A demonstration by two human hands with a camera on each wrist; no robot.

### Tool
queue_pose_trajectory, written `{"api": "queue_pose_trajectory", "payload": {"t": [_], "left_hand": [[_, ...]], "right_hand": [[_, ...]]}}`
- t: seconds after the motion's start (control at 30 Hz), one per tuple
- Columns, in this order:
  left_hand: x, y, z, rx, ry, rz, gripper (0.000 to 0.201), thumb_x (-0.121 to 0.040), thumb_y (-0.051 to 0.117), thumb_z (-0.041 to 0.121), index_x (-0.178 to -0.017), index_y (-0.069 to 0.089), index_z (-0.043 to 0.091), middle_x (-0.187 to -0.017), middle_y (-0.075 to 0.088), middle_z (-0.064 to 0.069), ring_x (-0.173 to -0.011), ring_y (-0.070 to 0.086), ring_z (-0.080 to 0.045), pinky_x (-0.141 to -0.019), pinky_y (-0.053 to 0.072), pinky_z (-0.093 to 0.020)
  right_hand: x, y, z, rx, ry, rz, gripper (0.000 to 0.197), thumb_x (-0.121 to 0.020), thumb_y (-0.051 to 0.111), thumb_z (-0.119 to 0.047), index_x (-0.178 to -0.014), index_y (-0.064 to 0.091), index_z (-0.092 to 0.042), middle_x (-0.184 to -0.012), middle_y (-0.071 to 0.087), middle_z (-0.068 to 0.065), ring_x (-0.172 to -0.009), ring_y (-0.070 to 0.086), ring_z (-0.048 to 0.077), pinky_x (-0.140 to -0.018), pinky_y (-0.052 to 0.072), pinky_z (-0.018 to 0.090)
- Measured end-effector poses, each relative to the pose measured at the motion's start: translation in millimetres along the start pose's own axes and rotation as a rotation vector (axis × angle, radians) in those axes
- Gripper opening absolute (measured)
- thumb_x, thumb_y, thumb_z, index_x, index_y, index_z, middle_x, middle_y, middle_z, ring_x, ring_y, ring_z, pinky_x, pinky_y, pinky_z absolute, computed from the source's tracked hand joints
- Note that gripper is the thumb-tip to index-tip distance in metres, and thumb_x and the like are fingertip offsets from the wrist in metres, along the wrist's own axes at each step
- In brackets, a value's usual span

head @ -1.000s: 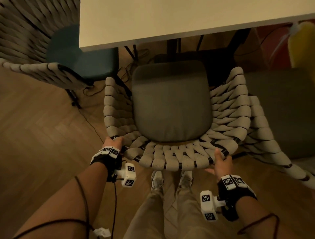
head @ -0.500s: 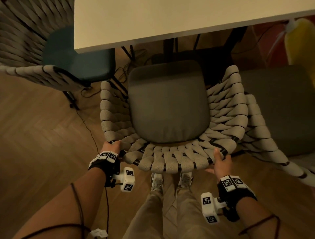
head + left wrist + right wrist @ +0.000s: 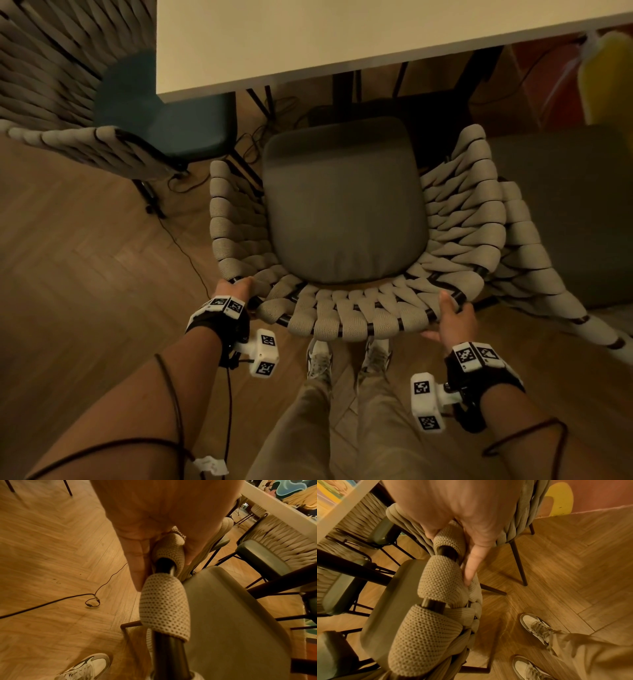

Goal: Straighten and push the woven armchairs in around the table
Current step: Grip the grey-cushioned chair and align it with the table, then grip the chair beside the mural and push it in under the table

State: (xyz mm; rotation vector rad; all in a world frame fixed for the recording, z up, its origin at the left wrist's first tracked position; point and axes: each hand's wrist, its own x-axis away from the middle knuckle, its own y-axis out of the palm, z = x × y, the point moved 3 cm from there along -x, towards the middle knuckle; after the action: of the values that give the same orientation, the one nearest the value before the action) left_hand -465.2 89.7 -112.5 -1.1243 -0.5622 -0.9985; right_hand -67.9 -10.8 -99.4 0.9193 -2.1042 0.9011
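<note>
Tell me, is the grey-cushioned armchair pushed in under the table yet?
Not yet. The armchair's grey cushion lies wholly clear of the table edge, while left hand and right hand grip its backrest.

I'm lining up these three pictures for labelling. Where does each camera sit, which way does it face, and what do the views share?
Head: on the head, looking down at the woven armchair and table; both forearms, legs and shoes show.
Left wrist: along the left hand gripping the chair rim; one shoe shows.
Right wrist: along the right hand on the rim; both shoes show.
Shared: all three show the grey seat cushion.
</note>
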Motion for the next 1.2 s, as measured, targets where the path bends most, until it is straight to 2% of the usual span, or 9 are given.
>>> {"api": "queue_pose_trajectory", "payload": {"t": [0.17, 0.27, 0.43, 0.53, 0.63, 0.77, 0.93, 1.07, 1.2], "left_hand": [[10, 2, 3, 0.040, -0.016, 0.004, 0.057, -0.077, 0.066, 0.035, -0.127, 0.046, 0.016, -0.107, 0.063, -0.018, -0.082, 0.067, -0.041, -0.068, 0.057, -0.059], [31, 1, 11, -0.052, 0.004, 0.076, 0.067, -0.076, 0.066, 0.038, -0.132, 0.040, 0.012, -0.116, 0.059, -0.015, -0.098, 0.063, -0.043, -0.086, 0.054, -0.048], [80, 6, 42, -0.196, 0.412, 0.461, 0.046, -0.087, 0.057, 0.022, -0.129, 0.047, 0.006, -0.126, 0.055, -0.018, -0.120, 0.050, -0.036, -0.100, 0.042, -0.047], [103, 46, 55, -0.039, 0.510, 0.277, 0.027, -0.087, 0.056, 0.017, -0.112, 0.059, 0.009, -0.098, 0.062, -0.010, -0.096, 0.058, -0.024, -0.091, 0.046, -0.037], [130, 110, 64, 0.034, 0.553, 0.056, 0.010, -0.081, 0.057, 0.019, -0.071, 0.058, 0.018, -0.086, 0.068, -0.021, -0.082, 0.067, -0.028, -0.087, 0.055, -0.044], [191, 196, 63, 0.006, 0.524, -0.260, 0.027, -0.090, 0.047, 0.002, -0.068, 0.052, 0.015, -0.058, 0.050, -0.009, -0.033, 0.049, -0.005, -0.043, 0.042, -0.017], [270, 317, 42, -0.142, 0.433, -0.448, 0.024, -0.095, 0.044, 0.004, -0.074, 0.049, 0.013, -0.059, 0.045, -0.007, -0.038, 0.045, -0.012, -0.038, 0.037, -0.017], [298, 384, 26, -0.281, 0.333, -0.491, 0.019, -0.097, 0.047, 0.015, -0.079, 0.049, 0.015, -0.066, 0.051, -0.007, -0.054, 0.051, -0.019, -0.055, 0.045, -0.027], [306, 421, 22, -0.366, 0.203, -0.428, 0.026, -0.097, 0.051, 0.032, -0.114, 0.047, 0.013, -0.087, 0.058, -0.011, -0.067, 0.060, -0.025, -0.066, 0.054, -0.040]], "right_hand": [[0, 0, -2, -0.055, 0.040, -0.040, 0.045, -0.096, 0.052, -0.034, -0.136, 0.039, -0.019, -0.142, 0.046, 0.017, -0.123, 0.052, 0.041, -0.073, 0.055, 0.049], [1, -7, -4, -0.111, 0.071, -0.100, 0.049, -0.096, 0.053, -0.030, -0.139, 0.036, -0.017, -0.140, 0.048, 0.017, -0.118, 0.055, 0.041, -0.084, 0.053, 0.056], [0, -41, -3, -0.114, 0.017, 0.022, 0.057, -0.097, 0.049, -0.038, -0.147, 0.029, -0.018, -0.135, 0.055, 0.019, -0.112, 0.061, 0.035, -0.091, 0.048, 0.051], [-4, -73, 0, -0.159, 0.014, 0.123, 0.052, -0.099, 0.045, -0.037, -0.143, 0.034, -0.013, -0.129, 0.059, 0.016, -0.106, 0.061, 0.030, -0.093, 0.046, 0.049], [-16, -117, 5, -0.244, 0.033, 0.200, 0.038, -0.099, 0.043, -0.038, -0.127, 0.045, -0.013, -0.126, 0.059, 0.017, -0.095, 0.059, 0.026, -0.087, 0.048, 0.048], [-38, -171, 11, -0.402, 0.129, 0.222, 0.053, -0.098, 0.042, -0.045, -0.141, 0.034, -0.016, -0.134, 0.054, 0.016, -0.101, 0.059, 0.027, -0.080, 0.047, 0.046], [-69, -265, 11, -0.576, 0.203, 0.227, 0.052, -0.099, 0.038, -0.044, -0.145, 0.027, -0.021, -0.143, 0.046, 0.016, -0.109, 0.057, 0.028, -0.090, 0.047, 0.049], [-95, -321, 13, -0.627, 0.203, 0.277, 0.051, -0.099, 0.040, -0.042, -0.142, 0.031, -0.017, -0.138, 0.050, 0.017, -0.101, 0.057, 0.028, -0.087, 0.048, 0.049], [-121, -358, 11, -0.677, 0.195, 0.309, 0.053, -0.099, 0.040, -0.042, -0.145, 0.026, -0.021, -0.143, 0.047, 0.016, -0.117, 0.057, 0.034, -0.090, 0.046, 0.052]]}}
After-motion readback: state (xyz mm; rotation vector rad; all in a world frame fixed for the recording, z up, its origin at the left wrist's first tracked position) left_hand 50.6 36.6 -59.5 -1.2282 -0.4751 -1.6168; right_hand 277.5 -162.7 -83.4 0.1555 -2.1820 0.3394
